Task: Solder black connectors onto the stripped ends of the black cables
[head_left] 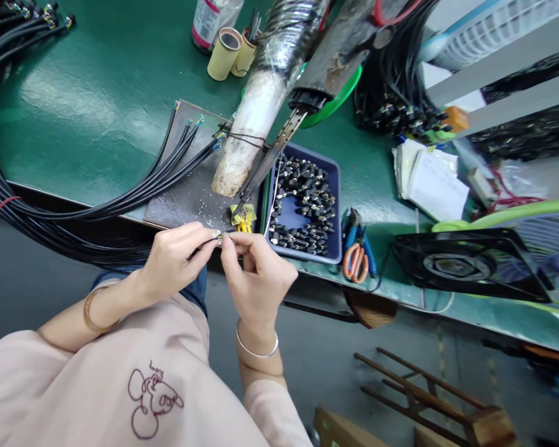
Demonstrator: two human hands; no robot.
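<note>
My left hand point(177, 254) pinches the end of a black cable point(121, 202) at the front edge of the green bench point(97, 93). Facing it, my right hand point(256, 273) pinches the cable's fine wire tips point(220, 236), fingertips of both hands almost touching. Just beyond them a mounted soldering iron point(265, 167) slopes down to a yellow clip point(243, 217). More black cables with stripped coloured ends lie fanned over a dark work plate point(186, 192).
A blue tray point(333, 180) of small black connectors sits right of the iron. Orange-handled scissors point(354, 261) and blue pliers point(368, 248) lie beside it, then a black fan point(466, 264). Paper tubes point(223, 53), a green bowl point(340, 93) and cable bundles stand farther back. A wooden stool point(428, 397) is on the floor.
</note>
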